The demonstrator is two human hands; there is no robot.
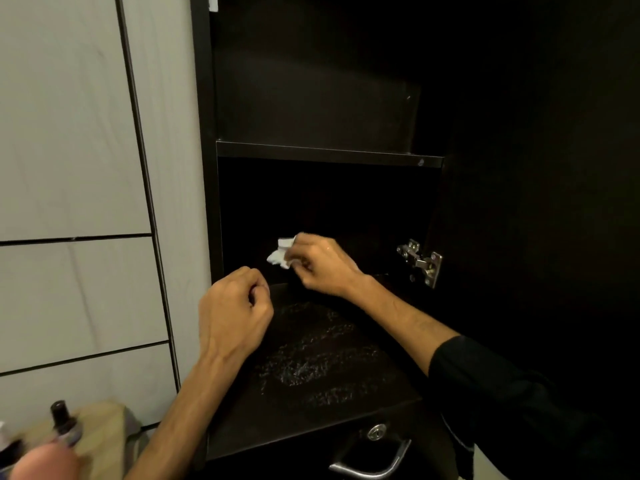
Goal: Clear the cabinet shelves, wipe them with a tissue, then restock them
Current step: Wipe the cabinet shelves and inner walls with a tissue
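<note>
A dark cabinet stands open with nothing on its shelves. The lower shelf [311, 382] shows streaky wet marks across its surface. My right hand [320, 263] reaches deep over this shelf and pinches a crumpled white tissue [281, 252] near the back wall. My left hand [233, 310] hovers above the shelf's left front part, fingers curled, holding nothing that I can see. The upper shelf [329, 154] is bare.
The open cabinet door [536, 202] fills the right side, with a metal hinge [420, 261]. Below the shelf is a drawer with a metal handle [370, 459] and a lock. At bottom left, small bottles [64, 424] stand on a light surface. A white panelled wall [69, 168] is on the left.
</note>
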